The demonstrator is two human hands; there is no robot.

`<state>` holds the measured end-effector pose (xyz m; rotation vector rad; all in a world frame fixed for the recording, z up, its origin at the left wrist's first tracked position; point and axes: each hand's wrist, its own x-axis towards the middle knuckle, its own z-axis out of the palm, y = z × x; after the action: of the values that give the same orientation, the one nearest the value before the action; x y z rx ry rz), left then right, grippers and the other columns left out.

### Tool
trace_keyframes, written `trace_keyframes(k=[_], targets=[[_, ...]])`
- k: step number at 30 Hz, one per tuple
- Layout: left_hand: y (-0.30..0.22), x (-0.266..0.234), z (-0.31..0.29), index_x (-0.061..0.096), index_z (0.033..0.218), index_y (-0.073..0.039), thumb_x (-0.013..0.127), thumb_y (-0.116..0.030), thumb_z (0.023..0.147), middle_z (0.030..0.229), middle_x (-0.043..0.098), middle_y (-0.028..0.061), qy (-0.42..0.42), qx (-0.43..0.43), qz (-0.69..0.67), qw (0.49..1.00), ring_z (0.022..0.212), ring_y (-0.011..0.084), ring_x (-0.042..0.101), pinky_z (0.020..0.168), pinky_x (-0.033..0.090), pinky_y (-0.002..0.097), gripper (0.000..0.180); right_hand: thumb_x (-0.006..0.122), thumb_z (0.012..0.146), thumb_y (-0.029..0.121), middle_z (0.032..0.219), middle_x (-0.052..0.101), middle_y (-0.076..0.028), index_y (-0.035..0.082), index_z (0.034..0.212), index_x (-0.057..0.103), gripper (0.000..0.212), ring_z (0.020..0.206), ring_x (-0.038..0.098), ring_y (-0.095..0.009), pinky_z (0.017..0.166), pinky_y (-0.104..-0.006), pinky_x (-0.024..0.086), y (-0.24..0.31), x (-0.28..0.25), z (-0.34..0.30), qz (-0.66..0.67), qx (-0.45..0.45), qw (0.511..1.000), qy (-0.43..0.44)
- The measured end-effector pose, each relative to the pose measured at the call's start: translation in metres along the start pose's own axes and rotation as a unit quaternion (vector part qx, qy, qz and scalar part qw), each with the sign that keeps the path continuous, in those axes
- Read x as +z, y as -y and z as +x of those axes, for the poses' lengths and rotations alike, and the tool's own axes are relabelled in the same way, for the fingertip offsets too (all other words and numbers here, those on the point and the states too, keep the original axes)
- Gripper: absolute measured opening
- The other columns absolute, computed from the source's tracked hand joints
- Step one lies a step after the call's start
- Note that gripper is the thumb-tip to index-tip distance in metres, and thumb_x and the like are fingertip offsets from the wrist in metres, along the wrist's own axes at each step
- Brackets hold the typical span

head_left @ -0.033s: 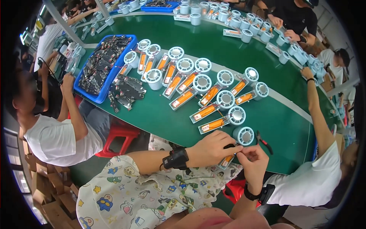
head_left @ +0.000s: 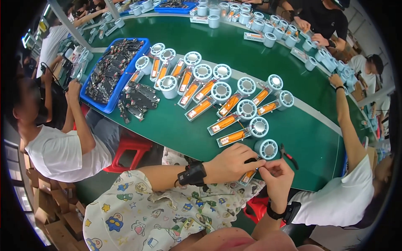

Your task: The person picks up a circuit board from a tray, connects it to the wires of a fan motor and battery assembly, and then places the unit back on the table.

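Lower right of centre, at the bench (head_left: 310, 129) edge: orange-cored casing (head_left: 247, 177) under left hand (head_left: 235, 161), long axis sloping lower left to upper right. Left grip clasps it; right hand (head_left: 278, 172), just beside, pinches something too small to identify.

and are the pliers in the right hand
No, the pliers lie on the green table beside a round pale-blue part, apart from the right hand.
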<state>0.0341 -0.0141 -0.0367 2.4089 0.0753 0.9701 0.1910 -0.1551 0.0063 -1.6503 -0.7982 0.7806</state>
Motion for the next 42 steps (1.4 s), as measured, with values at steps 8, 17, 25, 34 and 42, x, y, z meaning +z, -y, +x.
trace_keyframes(k=[8,17,25,34,42], targets=[[0.001,-0.004,-0.001,0.069,0.132,-0.010,0.073,-0.007,0.082,0.110,0.066,0.0070,0.019,-0.004,0.045,0.999,0.100,0.0267,0.063,0.088,0.050,0.0401,0.050,0.077,0.085,-0.010,0.091,0.071,-0.004,0.000,0.093,0.065,0.017,0.079,0.067,-0.007,0.071,-0.0223,0.053,0.006,0.008,0.002,0.005,-0.008,1.000,-0.007],[-0.008,-0.005,-0.002,0.067,0.134,-0.007,0.072,-0.010,0.091,0.109,0.064,0.0097,0.030,-0.098,-0.019,0.995,0.097,0.0262,0.064,0.086,0.051,0.0384,0.044,0.073,0.091,-0.005,0.095,0.072,-0.007,-0.005,0.107,0.071,0.017,0.082,0.068,-0.013,0.072,-0.0245,0.054,0.006,0.015,-0.007,-0.179,-0.145,0.972,-0.035],[-0.012,0.000,-0.003,0.063,0.137,-0.001,0.067,-0.012,0.100,0.109,0.062,0.0134,0.035,-0.275,-0.293,0.915,0.096,0.0292,0.063,0.087,0.052,0.0376,0.039,0.072,0.092,-0.005,0.095,0.072,-0.009,-0.007,0.105,0.074,0.014,0.079,0.070,-0.014,0.068,-0.0256,0.055,0.010,0.013,-0.008,-0.173,-0.104,0.979,-0.023],[-0.012,-0.003,0.001,0.062,0.139,0.000,0.064,-0.013,0.103,0.110,0.061,0.0114,0.038,-0.305,-0.349,0.885,0.095,0.0218,0.062,0.085,0.052,0.0347,0.038,0.075,0.090,-0.004,0.094,0.072,-0.009,-0.008,0.100,0.073,0.011,0.072,0.068,-0.011,0.062,-0.0229,0.051,-0.012,0.013,0.000,-0.093,-0.035,0.993,-0.060],[-0.017,-0.002,-0.002,0.062,0.140,-0.001,0.063,-0.014,0.105,0.113,0.060,0.0082,0.028,-0.333,-0.410,0.848,0.093,0.0150,0.060,0.082,0.051,0.0303,0.037,0.077,0.089,-0.003,0.087,0.071,-0.005,-0.006,0.099,0.073,0.012,0.072,0.065,-0.009,0.063,-0.0224,0.050,-0.002,0.016,-0.007,-0.148,-0.105,0.982,-0.051]])
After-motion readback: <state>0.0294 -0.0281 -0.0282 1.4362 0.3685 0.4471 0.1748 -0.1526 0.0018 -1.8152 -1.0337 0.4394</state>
